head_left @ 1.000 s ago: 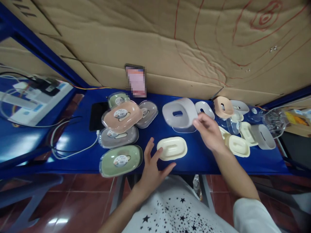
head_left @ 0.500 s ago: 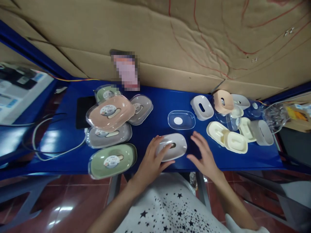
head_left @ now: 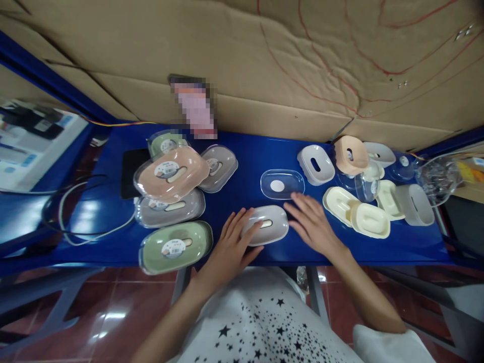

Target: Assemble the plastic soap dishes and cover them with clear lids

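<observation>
While viewed from above, hands: both were spread flat, fingers apart.
Left hand (head_left: 230,245): laid against the grey soap dish (head_left: 269,225), apparently touching.
Right hand (head_left: 310,224): held beside it.
Dish: set at the blue table (head_left: 242,166) front edge, just before a clear lid (head_left: 282,183).

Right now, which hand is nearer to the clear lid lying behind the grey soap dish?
Right. The right hand has its fingers just in front of the clear lid, apart from it. The left hand rests on the grey soap dish, farther off.
</observation>
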`<state>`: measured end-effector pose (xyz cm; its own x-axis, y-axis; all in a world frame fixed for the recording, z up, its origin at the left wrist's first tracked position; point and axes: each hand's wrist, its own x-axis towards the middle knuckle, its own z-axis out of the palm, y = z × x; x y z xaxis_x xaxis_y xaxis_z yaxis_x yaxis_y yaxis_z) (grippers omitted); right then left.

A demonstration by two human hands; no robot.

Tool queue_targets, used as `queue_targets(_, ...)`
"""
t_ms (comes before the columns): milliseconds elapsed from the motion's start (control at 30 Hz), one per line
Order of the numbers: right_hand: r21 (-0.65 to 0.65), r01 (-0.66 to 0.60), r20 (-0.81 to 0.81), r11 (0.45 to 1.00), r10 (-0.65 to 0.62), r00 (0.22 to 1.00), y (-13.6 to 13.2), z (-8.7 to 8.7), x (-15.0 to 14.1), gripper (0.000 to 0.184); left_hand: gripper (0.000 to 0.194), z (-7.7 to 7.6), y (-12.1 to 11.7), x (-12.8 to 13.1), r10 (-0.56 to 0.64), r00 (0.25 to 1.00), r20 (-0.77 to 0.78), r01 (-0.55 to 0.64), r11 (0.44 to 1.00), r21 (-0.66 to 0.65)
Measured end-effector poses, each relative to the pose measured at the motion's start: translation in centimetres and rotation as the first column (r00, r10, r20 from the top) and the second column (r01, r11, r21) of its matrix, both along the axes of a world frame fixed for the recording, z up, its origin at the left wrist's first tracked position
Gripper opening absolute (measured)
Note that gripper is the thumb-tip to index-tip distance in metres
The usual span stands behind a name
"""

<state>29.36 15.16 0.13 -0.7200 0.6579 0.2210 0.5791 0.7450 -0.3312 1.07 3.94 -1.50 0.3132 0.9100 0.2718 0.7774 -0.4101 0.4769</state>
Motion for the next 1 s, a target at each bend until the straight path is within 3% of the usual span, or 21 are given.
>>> queue_targets(133,-0.022,0.188,-0.016,0.982,-0.189,0.982,3.0,0.2,0.3,0.037,0.067,0.3,-0.4,0.1,0.028,0.994,0.106,-0.023,0.999,-0.040)
queue_targets(233,-0.218,0.190,-0.205,0.957,-0.235,0.950,3.2,1.0,0.5,0.022,0.075,0.2,-0.8,0.3,0.065,0.979,0.192,-0.052,0.996,-0.071)
queue_targets(300,-0.479,0.125,-0.373,0.869,-0.330,0.867,2.5,1.8,0.6,0.023,0.082,-0.1,-0.9,0.4,0.086,0.962,0.259,-0.064,0.994,-0.092)
queue_targets(367,-0.701,0.007,-0.473,0.713,-0.473,0.744,1.8,2.5,0.5,0.031,0.090,-0.5,-0.8,0.4,0.090,0.939,0.331,-0.061,0.993,-0.098)
queue_targets(467,-0.851,-0.068,-0.437,0.520,-0.630,0.642,1.4,2.5,-0.3,0.045,0.098,-1.0,-0.5,0.4,0.055,0.916,0.398,-0.031,0.997,-0.067)
queue_targets(533,-0.878,-0.009,-0.368,0.478,-0.665,0.650,1.2,2.0,-0.9,0.051,0.100,-1.1,-0.2,0.4,0.037,0.917,0.398,-0.016,0.998,-0.055)
queue_targets(600,-0.842,0.090,-0.329,0.531,-0.641,0.694,0.9,1.5,-1.5,0.050,0.099,-1.2,0.0,0.5,0.035,0.928,0.372,-0.011,0.998,-0.066)
queue_targets(700,-0.666,0.171,-0.326,0.726,-0.489,0.809,0.3,1.2,-2.0,0.041,0.097,-1.2,0.1,0.5,0.045,0.943,0.329,-0.012,0.995,-0.100)
queue_targets(767,-0.563,0.151,-0.321,0.812,-0.383,0.866,0.1,1.3,-2.0,0.037,0.098,-1.2,0.1,0.6,0.061,0.945,0.322,-0.027,0.994,-0.110)
queue_targets(867,-0.531,0.088,-0.299,0.843,-0.283,0.911,0.2,1.6,-1.8,0.038,0.099,-1.3,0.1,0.5,0.083,0.941,0.328,-0.052,0.993,-0.104)
queue_targets(1000,-0.493,0.041,-0.239,0.869,-0.181,0.954,0.5,2.1,-1.6,0.038,0.098,-1.2,0.2,0.4,0.030,0.950,0.312,0.006,0.994,-0.113)
